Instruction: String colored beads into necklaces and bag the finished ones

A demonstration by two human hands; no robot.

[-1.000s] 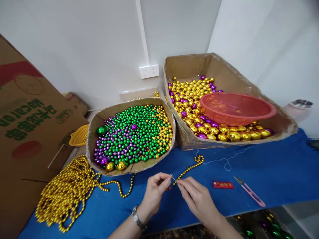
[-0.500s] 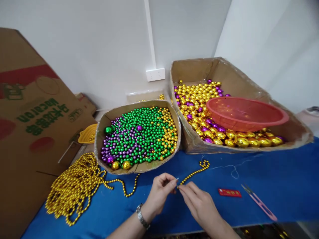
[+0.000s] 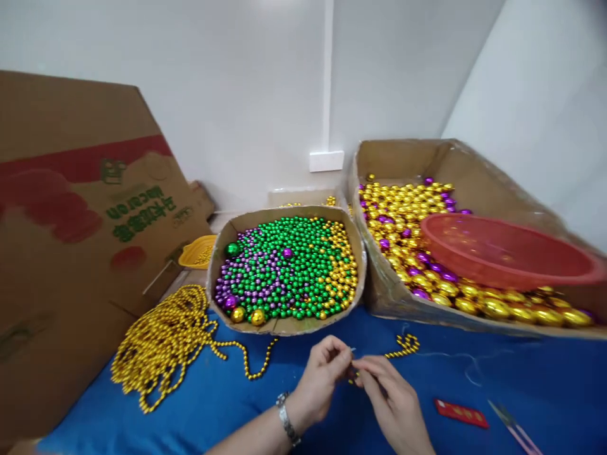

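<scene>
Above the blue tabletop, my left hand (image 3: pixel 325 379) pinches a thin white thread, whose short end (image 3: pixel 351 349) pokes up past the thumb. Close against it, my right hand (image 3: pixel 391 398) has its thumb and fingers pressed together at the end of a gold bead strand (image 3: pixel 403 347). A few gold beads show just under the fingertips; the rest of the strand runs behind the right hand and curls on the cloth. Exactly how thread and beads meet is hidden by the fingers. Loose white thread (image 3: pixel 469 373) trails to the right.
A carton of small green, purple and gold beads (image 3: pixel 289 272) stands ahead; a bigger carton (image 3: pixel 398 142) holds large beads and a red basket (image 3: pixel 512 249). Coiled gold bead strands (image 3: pixel 161 341) lie left. A red packet (image 3: pixel 459 413) and pink-handled snips (image 3: pixel 515 426) lie right.
The view has swung left, so everything sits further right or lower. My hands stay pinched together, with the right fingertips now nearer the left thumb.
</scene>
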